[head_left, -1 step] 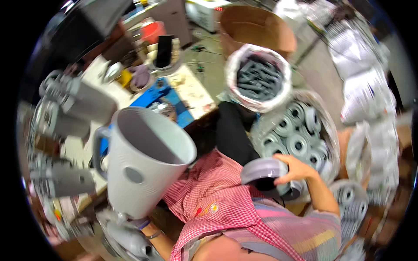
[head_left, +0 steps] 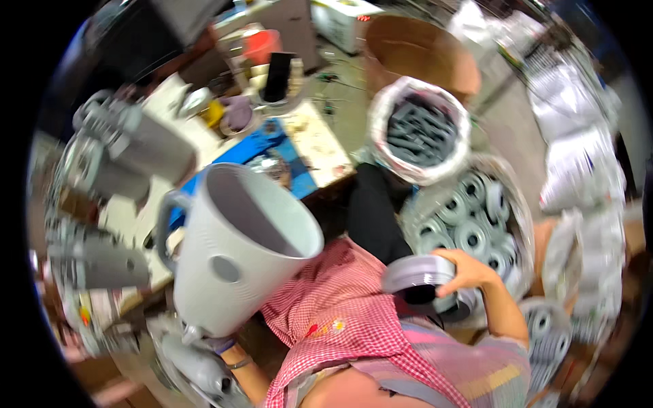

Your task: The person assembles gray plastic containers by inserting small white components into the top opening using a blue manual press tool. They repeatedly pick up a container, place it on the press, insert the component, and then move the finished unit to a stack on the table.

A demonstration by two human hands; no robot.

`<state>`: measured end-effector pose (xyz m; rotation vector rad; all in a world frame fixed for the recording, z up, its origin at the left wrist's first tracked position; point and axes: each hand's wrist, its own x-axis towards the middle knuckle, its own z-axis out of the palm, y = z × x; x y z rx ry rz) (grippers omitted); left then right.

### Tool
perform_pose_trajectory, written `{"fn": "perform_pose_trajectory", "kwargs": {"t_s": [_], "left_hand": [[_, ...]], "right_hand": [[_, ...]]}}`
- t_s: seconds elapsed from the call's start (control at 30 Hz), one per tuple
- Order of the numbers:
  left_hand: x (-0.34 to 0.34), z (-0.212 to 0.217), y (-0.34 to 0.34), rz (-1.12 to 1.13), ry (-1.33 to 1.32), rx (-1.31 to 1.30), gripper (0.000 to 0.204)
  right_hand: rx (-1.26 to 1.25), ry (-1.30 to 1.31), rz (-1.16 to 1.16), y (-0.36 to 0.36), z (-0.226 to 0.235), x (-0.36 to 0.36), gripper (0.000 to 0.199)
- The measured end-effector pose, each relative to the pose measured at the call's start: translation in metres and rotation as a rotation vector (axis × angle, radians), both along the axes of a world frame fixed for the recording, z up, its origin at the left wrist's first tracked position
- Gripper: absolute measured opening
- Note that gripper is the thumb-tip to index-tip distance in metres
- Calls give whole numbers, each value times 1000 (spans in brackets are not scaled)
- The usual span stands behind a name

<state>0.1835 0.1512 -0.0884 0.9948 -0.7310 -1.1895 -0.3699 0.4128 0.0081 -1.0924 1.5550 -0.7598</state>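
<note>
saw a slight rightward slide of the whole scene in view since the earlier frame, large pitcher and round collar included. recorded the pitcher as pale gray, tapered, finely ribbed, with a darker oval patch, a loop handle at left and a wide mouth tilted to upper right; located left of the checked apron, in front of the bench. traced left forearm to the pitcher's base; cannot tell the left hand's grip, hidden there. found right hand clamped on the collar over the lap: gray, glossy, dark at the opening. noted a pale, stained bench top, with blue fixture and gray vessels. logged beyond: drab floor, bag-lined tub of dark gray handles, clear bag of ring-shaped parts, white sacks at right.
</note>
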Motion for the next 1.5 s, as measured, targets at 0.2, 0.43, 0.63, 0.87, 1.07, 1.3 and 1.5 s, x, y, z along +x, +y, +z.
{"fn": "perform_pose_trajectory", "kwargs": {"t_s": [0.2,0.43,0.63,0.87,1.07,1.3,1.5], "left_hand": [[9,11,36,32,74,15,51],[3,26,58,-34,117,123,54],[28,56,61,-289,3,343,56],[38,63,70,-484,42,609,59],[44,54,89,-551,44,701,61],[44,77,73,-301,411,570,54],[53,149,80,170,-279,63,48]], "right_hand": [[-153,139,-60,-115,14,-19,45],[-927,215,50,-216,13,105,85],[-1205,160,257,-216,37,120,86],[-1324,60,478,-222,66,111,39],[-1304,-27,610,-232,85,119,41],[-1204,0,333,-250,65,141,91],[-1233,-137,539,-282,49,146,116]]}}
